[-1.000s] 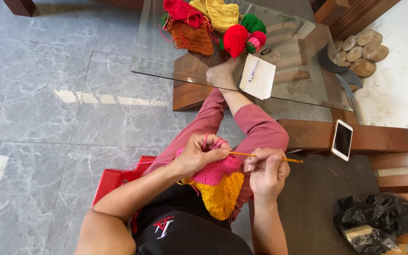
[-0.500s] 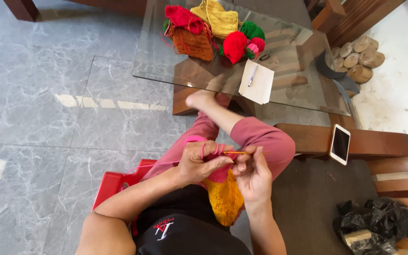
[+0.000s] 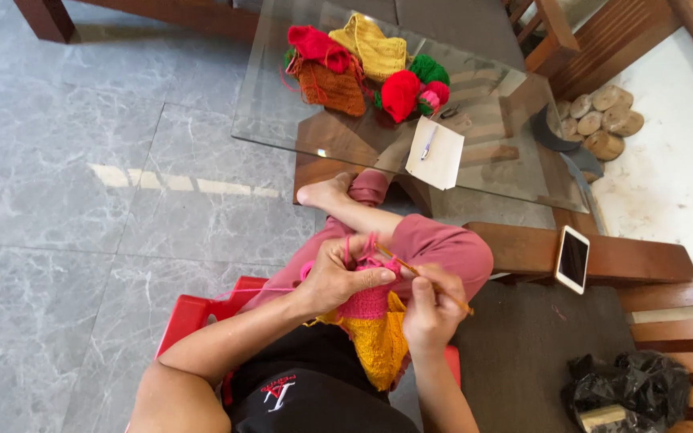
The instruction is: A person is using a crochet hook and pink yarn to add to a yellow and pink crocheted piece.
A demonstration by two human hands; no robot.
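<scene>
Left hand (image 3: pixel 340 275) is gripping the pink-and-yellow knit (image 3: pixel 372 325); right hand (image 3: pixel 433 309), at its 3 o'clock, is pinching the hook (image 3: pixel 419 277).

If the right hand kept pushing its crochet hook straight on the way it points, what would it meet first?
The right hand aims the crochet hook up-left into the pink crochet work pinched by the left hand. It would likely meet that fabric first, then the left fingers; depth is unclear.

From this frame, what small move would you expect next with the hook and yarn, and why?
Probably a short pull of the crochet hook back through a loop. The right hand has it in a pen-like grip, tip buried at the top edge of the pink and yellow piece, while the left hand pinches that edge and pink yarn runs over its fingers.
</scene>
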